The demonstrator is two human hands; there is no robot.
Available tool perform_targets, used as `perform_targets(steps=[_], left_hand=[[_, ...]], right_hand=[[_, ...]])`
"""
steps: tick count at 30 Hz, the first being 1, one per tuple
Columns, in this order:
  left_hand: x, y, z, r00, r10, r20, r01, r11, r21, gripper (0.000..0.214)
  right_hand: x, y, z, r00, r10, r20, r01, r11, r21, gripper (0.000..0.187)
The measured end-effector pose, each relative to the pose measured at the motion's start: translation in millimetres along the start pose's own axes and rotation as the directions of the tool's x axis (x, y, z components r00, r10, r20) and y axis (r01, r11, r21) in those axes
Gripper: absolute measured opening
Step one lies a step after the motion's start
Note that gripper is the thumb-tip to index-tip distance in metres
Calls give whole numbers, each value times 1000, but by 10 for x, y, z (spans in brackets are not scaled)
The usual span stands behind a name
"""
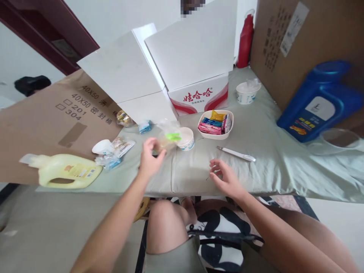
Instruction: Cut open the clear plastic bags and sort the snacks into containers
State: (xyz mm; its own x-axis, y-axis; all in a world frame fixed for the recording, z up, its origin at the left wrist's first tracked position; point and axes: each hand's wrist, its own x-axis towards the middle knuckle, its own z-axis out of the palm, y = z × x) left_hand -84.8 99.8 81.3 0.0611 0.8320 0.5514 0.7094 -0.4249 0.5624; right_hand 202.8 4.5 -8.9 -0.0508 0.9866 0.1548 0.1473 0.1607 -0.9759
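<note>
My left hand [150,157] is raised over the table's front edge, fingers pinched on a clear plastic bag [167,137] with something green inside; the bag is blurred by motion. Just right of it stands a white paper cup [185,138]. My right hand [224,176] hovers low over the pale green cloth [264,159], fingers loosely curled and apart, holding nothing. A white pen-like stick [236,154] lies a little beyond it. A white bowl [215,124] of wrapped snacks sits further back.
A white carton with red print [199,76] stands at the back, brown cardboard [51,125] at left with a yellow jug [65,171] lying on it. A blue jug [321,102], a clear bowl [339,140], a red bottle [245,38] and another cup [247,93] stand right. Small wrappers [116,151] lie left.
</note>
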Motion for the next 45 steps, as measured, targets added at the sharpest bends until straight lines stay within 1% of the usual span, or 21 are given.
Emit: perform_targets(steps=[1,3,6,9,12,14,17,18,20,22,24,26,28,30,32,34,36,38,41,43,45], left_hand=[[-204,169,153,999,34,20,-33,998,-54,57],[-526,471,475,984,133,120,-114,981,-155,53],[-708,742,935,947,222,230,-173,961,-215,48],[-646,747,1268,942,227,249,-172,959,-224,36],[-578,600,1421,942,221,254,-145,947,-286,25],[-577,499,1430,934,209,290,-115,944,-309,21],[-596,407,1357,930,149,337,-35,946,-321,25],[-597,391,1323,942,89,324,21,947,-320,28],[-587,375,1265,956,-117,270,194,941,-276,28],[-574,374,1238,915,-312,256,364,912,-190,25],[-571,389,1253,860,-374,349,444,884,-145,40],[-577,417,1304,811,-325,486,468,859,-206,62],[-581,450,1367,787,-264,557,497,807,-320,74],[-573,478,1416,801,-243,547,511,753,-414,76],[-557,499,1437,822,-255,509,516,711,-478,71],[-543,513,1431,826,-280,489,532,673,-514,63],[-539,530,1407,829,-289,479,536,656,-531,53],[-547,554,1376,842,-254,477,505,684,-527,40],[-570,598,1334,860,-75,504,371,772,-517,22],[-585,620,1315,847,46,530,280,809,-517,21],[-599,623,1302,827,105,552,227,836,-499,24]], right_hand=[[-6,7,-35,1000,-15,1,14,997,78,39],[-10,22,-122,999,-50,21,44,974,222,53],[7,54,-274,997,-63,33,50,949,311,56],[37,81,-417,996,-89,-23,92,971,220,49],[52,43,-517,984,-174,-36,176,982,66,32],[51,-27,-551,982,-188,8,188,982,-9,20],[38,-148,-565,988,-132,77,139,986,-95,27],[31,-178,-563,989,-112,97,124,985,-124,28],[17,-207,-552,985,-100,140,125,975,-183,29],[3,-196,-527,978,-109,178,150,960,-236,27],[-5,-161,-487,971,-114,211,170,949,-266,24],[1,-125,-433,970,-103,221,163,948,-273,22],[20,-97,-369,976,-84,201,140,948,-285,22],[48,-73,-302,989,-50,139,95,935,-342,20],[75,-41,-239,1000,-11,27,22,903,-430,13],[98,0,-190,996,17,-89,-59,865,-498,11],[120,45,-160,988,43,-145,-112,853,-510,28],[145,82,-153,986,75,-147,-137,868,-478,51],[189,118,-183,990,63,-124,-110,900,-421,74],[217,137,-220,996,1,-85,-35,914,-403,74],[233,157,-257,998,-62,-13,52,924,-380,59]])
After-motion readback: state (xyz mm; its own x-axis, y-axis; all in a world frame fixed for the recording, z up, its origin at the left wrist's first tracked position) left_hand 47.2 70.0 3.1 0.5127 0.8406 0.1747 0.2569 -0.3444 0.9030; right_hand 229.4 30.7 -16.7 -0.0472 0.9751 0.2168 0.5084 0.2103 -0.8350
